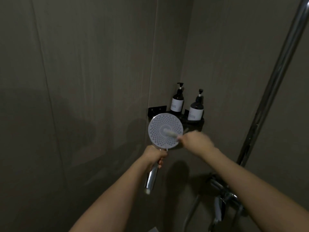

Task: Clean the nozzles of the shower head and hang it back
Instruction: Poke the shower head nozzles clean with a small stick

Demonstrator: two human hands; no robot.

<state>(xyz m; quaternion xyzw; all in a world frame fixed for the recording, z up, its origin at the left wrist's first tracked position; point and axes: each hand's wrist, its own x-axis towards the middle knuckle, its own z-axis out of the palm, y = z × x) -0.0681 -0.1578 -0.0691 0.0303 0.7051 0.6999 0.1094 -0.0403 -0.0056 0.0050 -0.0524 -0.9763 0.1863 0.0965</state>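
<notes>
The round shower head faces me, its pale nozzle plate dotted with rings of holes. Its chrome handle runs down and left, and my left hand grips the handle just under the head. My right hand holds a small pale brush whose tip lies on the middle of the nozzle plate. The right hand and brush are blurred by motion.
A black corner shelf behind the head carries two dark pump bottles. A chrome riser rail runs up the right wall. The chrome mixer valve sits low at the right.
</notes>
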